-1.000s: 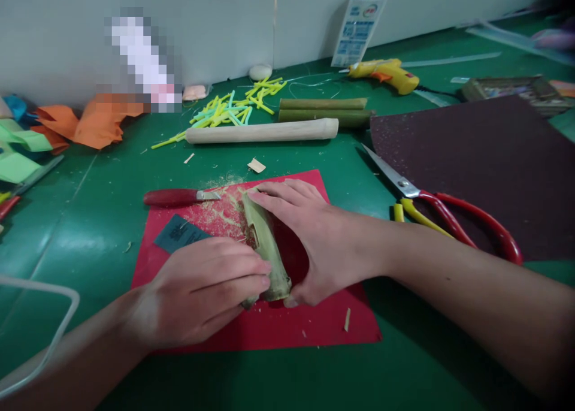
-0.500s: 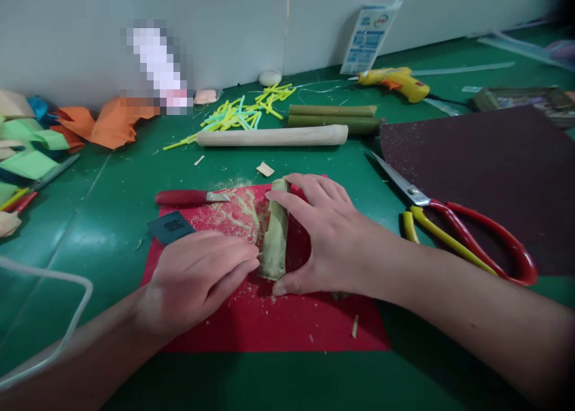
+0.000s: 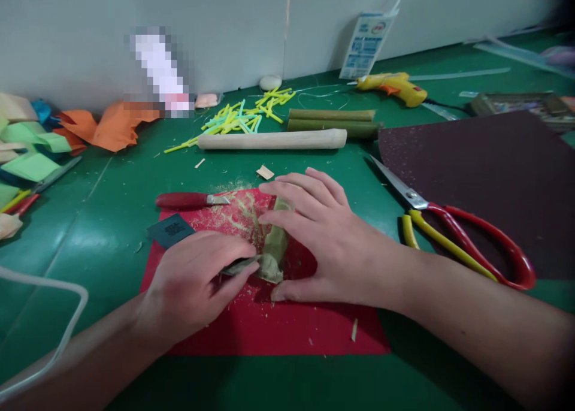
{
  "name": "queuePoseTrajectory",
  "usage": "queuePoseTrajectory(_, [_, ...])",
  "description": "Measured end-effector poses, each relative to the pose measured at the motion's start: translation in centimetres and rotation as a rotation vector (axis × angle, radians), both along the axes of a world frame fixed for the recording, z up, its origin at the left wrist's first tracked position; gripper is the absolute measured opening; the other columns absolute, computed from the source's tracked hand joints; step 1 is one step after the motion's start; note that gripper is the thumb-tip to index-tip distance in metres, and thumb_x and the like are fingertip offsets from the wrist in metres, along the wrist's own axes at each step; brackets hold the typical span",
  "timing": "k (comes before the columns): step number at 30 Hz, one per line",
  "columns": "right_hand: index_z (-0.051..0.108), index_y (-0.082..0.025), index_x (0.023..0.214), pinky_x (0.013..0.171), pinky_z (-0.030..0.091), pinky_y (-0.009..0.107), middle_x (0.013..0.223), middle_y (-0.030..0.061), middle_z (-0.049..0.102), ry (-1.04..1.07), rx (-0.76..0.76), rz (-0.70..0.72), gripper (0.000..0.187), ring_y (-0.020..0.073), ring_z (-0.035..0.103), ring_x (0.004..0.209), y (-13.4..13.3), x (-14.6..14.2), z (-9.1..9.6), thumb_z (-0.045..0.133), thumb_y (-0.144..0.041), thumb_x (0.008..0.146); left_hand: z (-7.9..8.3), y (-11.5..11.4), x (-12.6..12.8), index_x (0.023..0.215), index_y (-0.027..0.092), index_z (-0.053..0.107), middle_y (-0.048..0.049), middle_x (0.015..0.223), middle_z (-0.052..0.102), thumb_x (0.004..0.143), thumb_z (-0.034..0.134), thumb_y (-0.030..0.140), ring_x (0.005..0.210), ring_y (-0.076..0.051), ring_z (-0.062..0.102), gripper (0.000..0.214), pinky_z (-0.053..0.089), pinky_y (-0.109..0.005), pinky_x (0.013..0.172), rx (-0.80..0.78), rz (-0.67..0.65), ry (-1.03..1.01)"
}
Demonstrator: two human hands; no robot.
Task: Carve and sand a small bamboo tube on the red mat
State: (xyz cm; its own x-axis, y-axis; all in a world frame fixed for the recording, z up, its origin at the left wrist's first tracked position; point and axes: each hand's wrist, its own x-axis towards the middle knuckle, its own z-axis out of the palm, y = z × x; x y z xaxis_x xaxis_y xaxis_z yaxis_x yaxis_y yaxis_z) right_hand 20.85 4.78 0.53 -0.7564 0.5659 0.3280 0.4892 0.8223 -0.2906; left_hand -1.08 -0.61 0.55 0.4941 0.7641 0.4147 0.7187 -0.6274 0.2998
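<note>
A short piece of split green bamboo (image 3: 275,243) lies lengthwise on a red sheet (image 3: 215,333) strewn with fine shavings. My right hand (image 3: 323,237) arches over it, fingers spread across its far part and thumb by its near end. Between the thumb and fingers of my left hand (image 3: 197,279) is a small dark piece of sandpaper (image 3: 238,266), close against the bamboo's near end. Another square of sandpaper (image 3: 171,230), printed on its back, rests at the sheet's left edge. Behind it lies a red-handled knife (image 3: 188,200).
Red-and-yellow-handled scissors (image 3: 442,216) lie right, partly over a dark brown sheet (image 3: 476,177). Farther back are a pale bamboo length (image 3: 272,139), green bamboo pieces (image 3: 332,126), yellow-green sticks (image 3: 231,118) and a yellow glue gun (image 3: 393,88). Coloured paper (image 3: 114,123) is at left.
My right hand's fingers have lifted and spread more over the bamboo, whose near end has turned. The sandpaper in my left hand now shows as the thumb and fingers part slightly.
</note>
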Motion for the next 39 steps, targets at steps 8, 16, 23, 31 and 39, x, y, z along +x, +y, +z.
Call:
queuePoseTrajectory(8, [0.063,-0.018,0.092,0.107,0.017,0.044,0.1,0.0042,0.064,0.138,0.038,0.13,0.023,0.0197,0.05,0.105,0.0,-0.1,0.6,0.055,-0.038,0.082,0.0,0.0,-0.4,0.088,0.019,0.06,-0.0034,0.093,0.069,0.082,0.054,0.015,0.088,-0.016,0.064,0.009,0.052,-0.032,0.08,0.106,-0.141,0.015])
queuePoseTrajectory(16, [0.064,-0.019,0.085,0.097,0.03,0.038,0.09,-0.0005,0.067,0.202,0.13,0.177,0.012,0.0152,0.056,0.092,-0.3,-0.7,0.2,0.053,-0.024,0.086,0.2,0.0,-0.3,0.091,0.018,0.06,-0.0043,0.094,0.068,0.081,0.055,0.013,0.089,-0.017,0.063,0.012,0.05,-0.034,0.082,0.117,-0.102,0.003])
queuePoseTrajectory(23, [0.064,-0.019,0.087,0.092,0.034,0.038,0.086,0.0003,0.068,0.244,0.139,0.145,0.011,0.0157,0.058,0.089,-0.4,-1.2,0.3,0.053,-0.022,0.086,0.6,0.3,0.1,0.085,0.018,0.06,-0.0028,0.089,0.069,0.082,0.057,0.016,0.083,-0.015,0.064,0.005,0.052,-0.029,0.076,0.142,-0.071,-0.002])
queuePoseTrajectory(31, [0.06,-0.017,0.087,0.094,0.033,0.038,0.088,0.0033,0.066,0.316,0.055,0.105,0.011,0.0156,0.056,0.09,-0.2,-1.0,0.0,0.049,-0.018,0.087,0.8,0.3,0.3,0.088,0.015,0.062,-0.0038,0.088,0.069,0.077,0.063,0.015,0.082,-0.015,0.065,0.01,0.051,-0.029,0.078,0.164,-0.036,-0.066])
queuePoseTrajectory(39, [0.059,-0.016,0.086,0.095,0.032,0.038,0.087,0.0033,0.064,0.405,-0.069,0.068,0.008,0.0147,0.056,0.087,-0.2,-0.9,0.1,0.051,-0.02,0.086,1.4,0.0,0.5,0.085,0.014,0.064,-0.0031,0.086,0.068,0.077,0.063,0.011,0.08,-0.013,0.064,0.008,0.052,-0.027,0.079,0.142,-0.043,-0.115])
